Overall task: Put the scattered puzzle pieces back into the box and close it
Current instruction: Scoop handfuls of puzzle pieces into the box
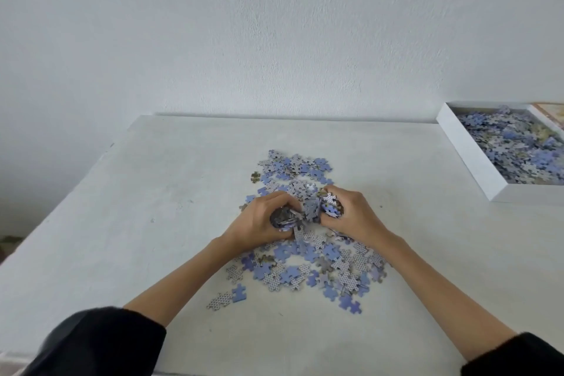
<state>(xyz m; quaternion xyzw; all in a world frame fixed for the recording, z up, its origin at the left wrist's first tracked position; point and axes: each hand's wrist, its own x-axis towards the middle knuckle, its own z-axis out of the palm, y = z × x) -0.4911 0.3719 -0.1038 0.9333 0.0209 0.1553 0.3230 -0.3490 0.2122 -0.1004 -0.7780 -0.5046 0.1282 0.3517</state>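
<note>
— Where did the puzzle pieces lie?

— Loose around the middle of the table, blue faces and grey patterned backs mixed. One patch spread toward the far edge, a wider one toward the near edge, with a bunched-up clump between them. A few strays sat off to the left.

— And the box?

— White, shallow and open, at the far right corner, askew to the table's edges. It already held a thick layer of similar blue and grey pieces.

box cut off at right edge
</note>
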